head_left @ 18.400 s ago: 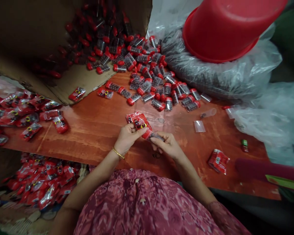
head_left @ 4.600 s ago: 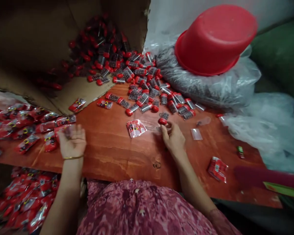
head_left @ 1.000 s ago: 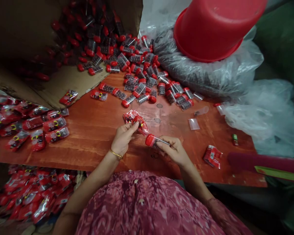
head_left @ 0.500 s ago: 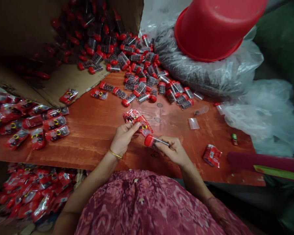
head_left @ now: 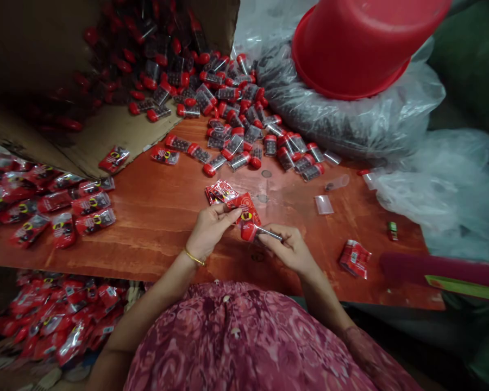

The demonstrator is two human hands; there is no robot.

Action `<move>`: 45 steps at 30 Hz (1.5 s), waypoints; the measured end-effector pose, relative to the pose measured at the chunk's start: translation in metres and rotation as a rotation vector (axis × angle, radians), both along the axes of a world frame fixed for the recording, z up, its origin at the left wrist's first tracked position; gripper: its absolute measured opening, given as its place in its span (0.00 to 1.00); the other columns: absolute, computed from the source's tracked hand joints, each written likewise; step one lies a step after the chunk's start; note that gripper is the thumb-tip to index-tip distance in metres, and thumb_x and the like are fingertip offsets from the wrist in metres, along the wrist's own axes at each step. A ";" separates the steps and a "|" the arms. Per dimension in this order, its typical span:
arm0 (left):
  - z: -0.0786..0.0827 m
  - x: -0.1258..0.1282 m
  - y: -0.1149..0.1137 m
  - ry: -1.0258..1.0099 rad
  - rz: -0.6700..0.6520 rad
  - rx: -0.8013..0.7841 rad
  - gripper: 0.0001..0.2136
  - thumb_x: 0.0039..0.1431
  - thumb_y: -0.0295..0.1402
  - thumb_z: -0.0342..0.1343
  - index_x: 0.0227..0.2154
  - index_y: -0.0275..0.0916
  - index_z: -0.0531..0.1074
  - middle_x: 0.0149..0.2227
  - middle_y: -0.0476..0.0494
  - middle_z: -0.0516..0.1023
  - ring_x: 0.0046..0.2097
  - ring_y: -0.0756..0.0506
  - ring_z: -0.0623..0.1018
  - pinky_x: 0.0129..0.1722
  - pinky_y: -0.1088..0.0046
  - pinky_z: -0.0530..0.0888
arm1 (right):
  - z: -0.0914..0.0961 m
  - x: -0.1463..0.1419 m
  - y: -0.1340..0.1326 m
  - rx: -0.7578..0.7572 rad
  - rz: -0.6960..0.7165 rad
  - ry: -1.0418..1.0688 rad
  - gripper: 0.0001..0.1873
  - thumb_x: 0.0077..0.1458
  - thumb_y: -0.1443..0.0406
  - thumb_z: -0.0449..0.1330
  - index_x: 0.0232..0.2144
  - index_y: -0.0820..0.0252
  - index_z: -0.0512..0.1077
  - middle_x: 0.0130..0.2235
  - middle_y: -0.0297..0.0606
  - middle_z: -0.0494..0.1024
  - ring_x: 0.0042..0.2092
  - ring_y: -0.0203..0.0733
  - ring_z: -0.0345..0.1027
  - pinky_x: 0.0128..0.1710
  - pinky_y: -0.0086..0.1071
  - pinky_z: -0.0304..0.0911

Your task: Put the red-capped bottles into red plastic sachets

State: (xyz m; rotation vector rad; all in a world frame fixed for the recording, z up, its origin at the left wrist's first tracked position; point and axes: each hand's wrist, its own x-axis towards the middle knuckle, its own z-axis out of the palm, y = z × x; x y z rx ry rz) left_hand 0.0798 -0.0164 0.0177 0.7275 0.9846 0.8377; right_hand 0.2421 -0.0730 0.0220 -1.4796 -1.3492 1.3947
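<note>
While my left hand pinches a red printed plastic sachet above the red-brown wooden bench's front edge, my right hand, closed on a clear red-capped plastic tube, sets its cap at the sachet's mouth, which I judge needs holding open.

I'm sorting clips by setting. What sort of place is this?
Probably a small hand-packing workshop: a cardboard box spills red-capped vials onto the wooden table, red sachets pile alongside, and the left hand holds a sachet, the right hand a vial.
</note>
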 end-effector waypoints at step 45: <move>-0.004 0.035 -0.006 -0.173 0.125 -0.068 0.18 0.36 0.41 0.67 0.30 0.35 0.73 0.25 0.49 0.76 0.22 0.54 0.69 0.17 0.81 0.63 | -0.037 -0.027 0.004 0.059 -0.193 0.447 0.21 0.48 0.47 0.56 0.36 0.57 0.65 0.27 0.31 0.71 0.19 0.28 0.60 0.19 0.25 0.60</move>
